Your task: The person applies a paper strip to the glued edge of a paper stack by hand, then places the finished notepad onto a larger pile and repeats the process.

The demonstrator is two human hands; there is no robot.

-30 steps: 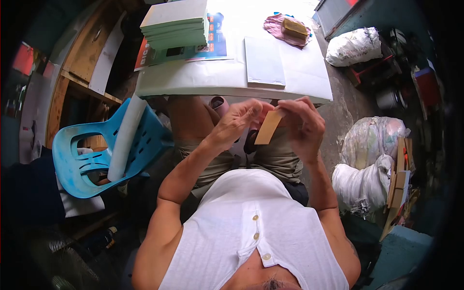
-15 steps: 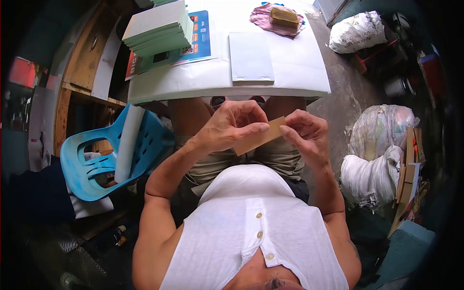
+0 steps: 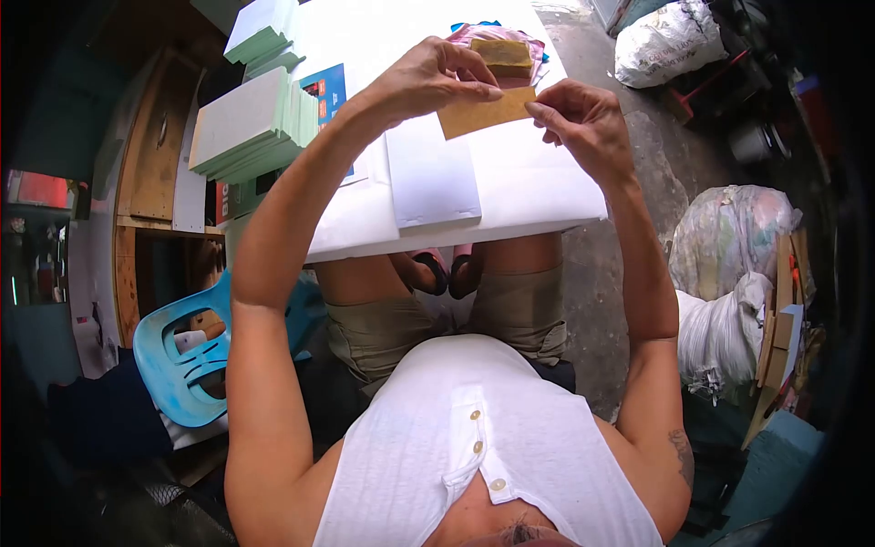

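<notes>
The left hand (image 3: 436, 84) and right hand (image 3: 588, 120) pinch the tan strip (image 3: 481, 117), fingertips closed at its upper edge and three-o'clock end, long axis near nine-to-three, brown block (image 3: 502, 55) towards twelve

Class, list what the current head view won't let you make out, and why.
In the head view:
Brown card: part is behind the left hand.
Blue chair: part is behind the left arm.
Poster: partly covered by the paper stack.
White sack: the lettering is too small and blurred.

Tan card (image 3: 483, 117), white table (image 3: 538, 187), blue chair (image 3: 157, 363) (patchily paler)
</notes>
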